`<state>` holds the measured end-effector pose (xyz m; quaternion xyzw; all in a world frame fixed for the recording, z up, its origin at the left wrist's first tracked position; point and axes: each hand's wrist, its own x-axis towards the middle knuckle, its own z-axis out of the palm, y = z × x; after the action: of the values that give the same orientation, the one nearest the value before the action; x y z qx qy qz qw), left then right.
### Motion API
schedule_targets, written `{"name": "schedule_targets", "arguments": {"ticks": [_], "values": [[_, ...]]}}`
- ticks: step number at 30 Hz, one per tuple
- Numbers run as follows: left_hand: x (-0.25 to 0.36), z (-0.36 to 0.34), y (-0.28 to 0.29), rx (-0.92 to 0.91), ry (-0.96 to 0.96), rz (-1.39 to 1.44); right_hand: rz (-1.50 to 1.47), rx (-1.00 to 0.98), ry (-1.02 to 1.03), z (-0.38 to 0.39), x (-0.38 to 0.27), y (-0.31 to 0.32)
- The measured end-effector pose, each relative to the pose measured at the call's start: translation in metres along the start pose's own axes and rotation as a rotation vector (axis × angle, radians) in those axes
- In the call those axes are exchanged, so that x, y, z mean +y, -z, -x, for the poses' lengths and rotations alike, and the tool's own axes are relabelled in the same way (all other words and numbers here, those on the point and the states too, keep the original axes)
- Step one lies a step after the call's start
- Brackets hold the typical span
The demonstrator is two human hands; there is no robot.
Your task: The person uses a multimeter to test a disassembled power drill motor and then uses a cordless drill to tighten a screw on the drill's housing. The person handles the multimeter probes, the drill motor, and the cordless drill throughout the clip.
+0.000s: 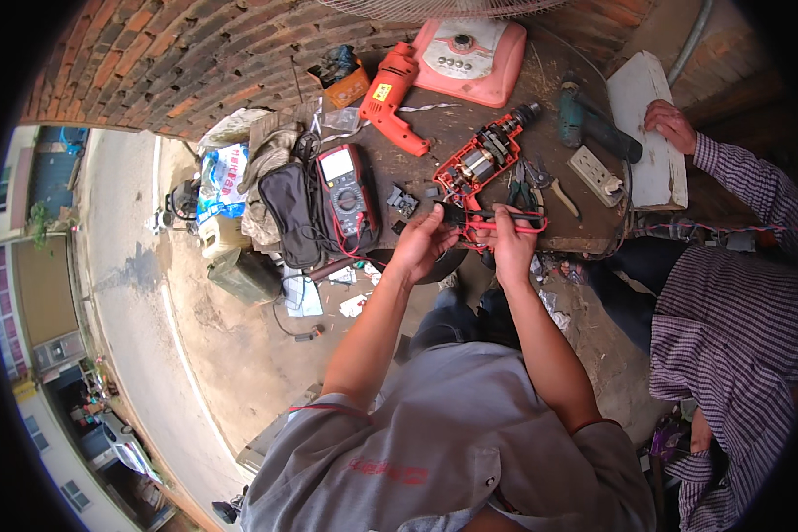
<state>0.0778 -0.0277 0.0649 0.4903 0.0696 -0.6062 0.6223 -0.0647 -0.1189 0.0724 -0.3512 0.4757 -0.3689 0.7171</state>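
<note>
At the table's near edge, my left hand (424,241) has its fingers closed round a small black part (453,215). Beside it my right hand (511,246) pinches red and black test probes (530,222), whose tips reach toward the black part. Whether they touch it I cannot tell. Just beyond my hands lies an opened orange power drill (481,162), its motor and chuck exposed. Left of my hands a red-and-grey multimeter (346,193) rests on the table, a red lead plugged in. A small dark grey piece (403,200) sits between the meter and the drill.
An orange drill casing (390,99), fan base (468,58) and green drill (594,122) lie farther back. Pliers (521,184) and a power strip (596,175) are at right. A person in a checkered shirt (727,310) rests a hand on a white board (647,133). A black pouch (291,211) lies left.
</note>
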Motion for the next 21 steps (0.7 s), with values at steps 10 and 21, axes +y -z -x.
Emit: {"name": "schedule_targets", "arguments": {"ticks": [10, 21], "values": [[0.01, -0.002, -0.002, -0.039, 0.035, -0.088, -0.051, 0.037, -0.099, -0.002, -0.004, 0.002], [-0.004, -0.015, 0.002, 0.003, 0.014, -0.032, -0.026, 0.047, -0.082, -0.005, 0.006, 0.002]]}}
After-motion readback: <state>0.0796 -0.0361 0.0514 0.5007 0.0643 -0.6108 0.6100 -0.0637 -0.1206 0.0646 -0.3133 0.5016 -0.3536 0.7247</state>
